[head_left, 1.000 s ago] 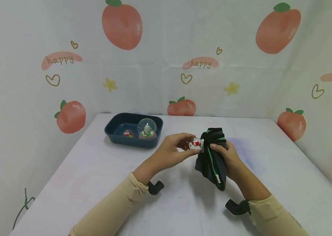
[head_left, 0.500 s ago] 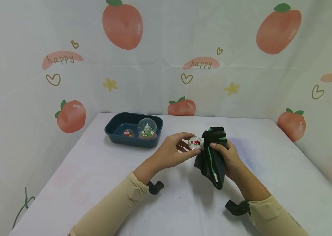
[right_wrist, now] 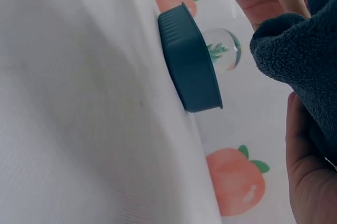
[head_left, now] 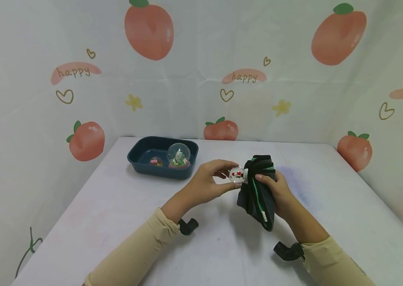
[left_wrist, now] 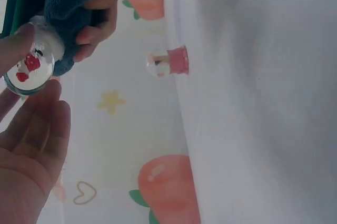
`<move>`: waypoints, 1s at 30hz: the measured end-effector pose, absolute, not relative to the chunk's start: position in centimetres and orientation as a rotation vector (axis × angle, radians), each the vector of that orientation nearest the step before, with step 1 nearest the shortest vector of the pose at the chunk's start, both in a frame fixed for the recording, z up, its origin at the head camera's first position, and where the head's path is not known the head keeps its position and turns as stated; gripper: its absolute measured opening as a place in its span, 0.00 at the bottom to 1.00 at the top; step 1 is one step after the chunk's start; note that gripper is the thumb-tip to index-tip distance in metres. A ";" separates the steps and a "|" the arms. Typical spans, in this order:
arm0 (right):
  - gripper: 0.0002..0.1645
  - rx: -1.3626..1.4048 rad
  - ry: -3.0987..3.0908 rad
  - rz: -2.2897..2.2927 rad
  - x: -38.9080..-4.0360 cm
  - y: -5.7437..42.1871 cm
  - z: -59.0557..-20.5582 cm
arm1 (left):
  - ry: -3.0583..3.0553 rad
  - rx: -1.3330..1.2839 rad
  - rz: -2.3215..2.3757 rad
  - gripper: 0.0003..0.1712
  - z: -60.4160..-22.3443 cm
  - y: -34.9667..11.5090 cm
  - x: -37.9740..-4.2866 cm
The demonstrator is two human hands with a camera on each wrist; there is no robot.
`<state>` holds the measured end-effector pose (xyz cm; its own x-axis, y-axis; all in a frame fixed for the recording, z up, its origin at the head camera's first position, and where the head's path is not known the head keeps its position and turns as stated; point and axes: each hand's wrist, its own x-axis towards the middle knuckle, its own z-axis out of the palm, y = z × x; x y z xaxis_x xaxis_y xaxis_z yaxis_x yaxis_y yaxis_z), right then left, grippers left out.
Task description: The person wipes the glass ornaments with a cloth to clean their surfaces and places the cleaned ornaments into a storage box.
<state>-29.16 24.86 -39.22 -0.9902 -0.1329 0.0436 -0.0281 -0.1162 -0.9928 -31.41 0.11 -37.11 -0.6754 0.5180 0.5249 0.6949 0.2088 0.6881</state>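
In the head view my left hand [head_left: 206,182] pinches a small snow globe [head_left: 237,174] with red figures inside, thumb below and fingers above. The left wrist view shows the clear ball of this globe [left_wrist: 32,69] between thumb and fingers, its white base against the cloth. My right hand [head_left: 281,194] grips a bunched dark cloth [head_left: 260,194] with black and green stripes, its thumb on the near side. The cloth's fuzzy blue-green underside [right_wrist: 310,50] shows in the right wrist view. Both hands are raised over the white table, the cloth hanging down between them.
A dark blue tray [head_left: 148,169] stands at the back left of the table. In it are a large snow globe [head_left: 179,155] with a green scene and a smaller globe [head_left: 156,161]. Another globe with a pink base [left_wrist: 178,61] stands on the table in the left wrist view.
The small snow globe has turned slightly in my left fingers. The cloth's lower end swung a little left, then back right, while both hands stayed nearly in place.
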 end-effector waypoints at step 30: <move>0.18 -0.180 2.020 -2.310 -29.1 24.6 -39.4 | -2.366 -1.157 -1.523 0.26 -37.2 0.0 -31.5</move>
<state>-29.07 24.64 -39.35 -0.9908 -0.1282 0.0432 -0.0257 -0.1350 -0.9905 -31.52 -0.01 -37.24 -0.7066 0.5406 0.4565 0.6395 0.2117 0.7391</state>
